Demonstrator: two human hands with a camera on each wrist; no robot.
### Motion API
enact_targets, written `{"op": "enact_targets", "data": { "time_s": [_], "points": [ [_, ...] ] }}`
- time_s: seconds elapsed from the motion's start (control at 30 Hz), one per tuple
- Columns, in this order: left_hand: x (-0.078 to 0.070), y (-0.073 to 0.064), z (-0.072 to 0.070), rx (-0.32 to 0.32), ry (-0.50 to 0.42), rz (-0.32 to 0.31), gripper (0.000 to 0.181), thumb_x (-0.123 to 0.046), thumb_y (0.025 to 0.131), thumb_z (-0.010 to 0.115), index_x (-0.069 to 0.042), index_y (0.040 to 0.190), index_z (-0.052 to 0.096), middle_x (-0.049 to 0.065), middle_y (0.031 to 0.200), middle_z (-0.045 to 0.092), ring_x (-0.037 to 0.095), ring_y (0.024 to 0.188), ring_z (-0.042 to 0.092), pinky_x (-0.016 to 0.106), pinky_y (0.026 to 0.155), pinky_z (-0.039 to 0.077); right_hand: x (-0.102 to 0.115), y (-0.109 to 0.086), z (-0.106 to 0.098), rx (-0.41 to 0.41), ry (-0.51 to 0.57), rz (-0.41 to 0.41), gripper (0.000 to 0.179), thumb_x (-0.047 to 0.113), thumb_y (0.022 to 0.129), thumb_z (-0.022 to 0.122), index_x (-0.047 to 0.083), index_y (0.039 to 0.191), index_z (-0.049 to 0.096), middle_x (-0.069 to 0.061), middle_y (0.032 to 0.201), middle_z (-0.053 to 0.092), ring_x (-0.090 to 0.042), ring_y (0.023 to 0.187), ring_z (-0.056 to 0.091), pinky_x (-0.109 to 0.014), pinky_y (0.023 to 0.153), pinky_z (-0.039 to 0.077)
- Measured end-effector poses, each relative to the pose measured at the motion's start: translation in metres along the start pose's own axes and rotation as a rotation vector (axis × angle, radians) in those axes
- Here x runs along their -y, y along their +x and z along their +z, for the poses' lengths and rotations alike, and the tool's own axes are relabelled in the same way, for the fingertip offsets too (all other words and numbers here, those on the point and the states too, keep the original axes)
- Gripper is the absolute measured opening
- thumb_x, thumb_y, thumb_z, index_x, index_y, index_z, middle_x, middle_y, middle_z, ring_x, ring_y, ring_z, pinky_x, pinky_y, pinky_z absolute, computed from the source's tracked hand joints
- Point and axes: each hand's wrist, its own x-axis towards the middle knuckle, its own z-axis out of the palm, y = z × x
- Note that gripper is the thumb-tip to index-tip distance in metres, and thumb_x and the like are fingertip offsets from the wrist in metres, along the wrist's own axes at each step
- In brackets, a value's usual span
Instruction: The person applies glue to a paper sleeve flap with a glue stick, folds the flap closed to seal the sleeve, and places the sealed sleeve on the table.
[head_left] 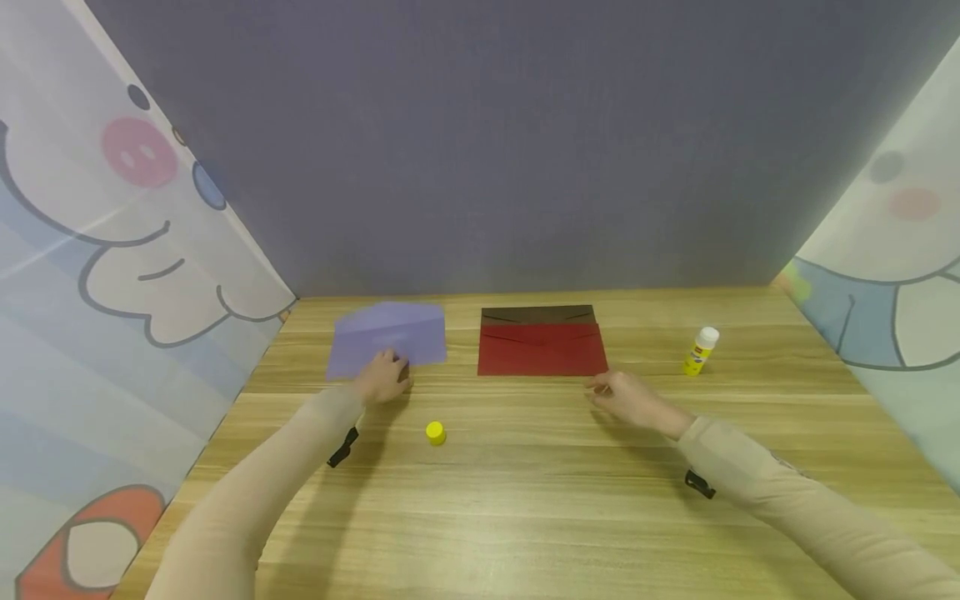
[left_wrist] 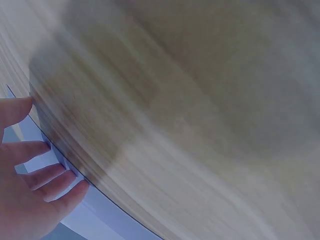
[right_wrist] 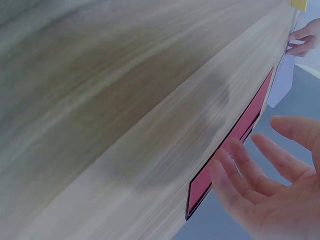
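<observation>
Table (head_left: 495, 508), wood-grained, bears purple paper (head_left: 420, 329); grey wall (head_left: 480, 150) behind.

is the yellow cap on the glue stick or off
Off: the yellow cap sits on the table, apart from the glue stick, whose top shows white.
</observation>
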Motion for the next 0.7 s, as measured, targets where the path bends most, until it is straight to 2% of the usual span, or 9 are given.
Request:
{"op": "enact_targets", "data": {
  "time_s": [0.2,0.37,0.53,0.7],
  "points": [
    [-0.007,-0.011,0.003,-0.025,-0.003,0.066,0.048,-0.019,0.086,0.054,0.011,0.122,0.045,0.027,0.11,0.042,0.04,0.103,0.04,0.049,0.086,0.04,0.001,0.0,0.002,0.01,0.004,0.011,0.028,0.009,0.084,0.055,-0.008,0.106,0.059,-0.021,0.096,0.061,-0.024,0.08,0.059,-0.025,0.06,0.05],
    [-0.013,-0.02,0.007,-0.084,0.022,0.138,0.043,-0.014,0.083,0.058,0.012,0.117,0.05,0.024,0.103,0.047,0.037,0.096,0.044,0.046,0.082,0.043,0.002,0.0,0.004,0.027,0.009,0.028,0.028,0.01,0.085,0.054,-0.007,0.108,0.058,-0.02,0.098,0.061,-0.026,0.083,0.059,-0.028,0.063,0.051],
    [-0.019,-0.028,0.012,-0.101,0.034,0.167,0.041,-0.01,0.08,0.059,0.012,0.115,0.052,0.021,0.1,0.048,0.033,0.092,0.045,0.043,0.079,0.044,0.001,0.0,0.006,0.034,0.038,0.038,0.027,0.008,0.085,0.053,-0.007,0.108,0.058,-0.018,0.099,0.061,-0.025,0.084,0.058,-0.028,0.064,0.051],
    [-0.023,-0.035,0.017,-0.128,-0.013,0.218,0.039,-0.004,0.079,0.058,0.014,0.113,0.052,0.022,0.098,0.047,0.035,0.09,0.045,0.045,0.08,0.044,0.002,0.0,0.009,0.039,0.05,0.013,0.026,0.005,0.084,0.053,-0.008,0.107,0.058,-0.019,0.1,0.061,-0.027,0.085,0.058,-0.032,0.069,0.051]
  ]
}}
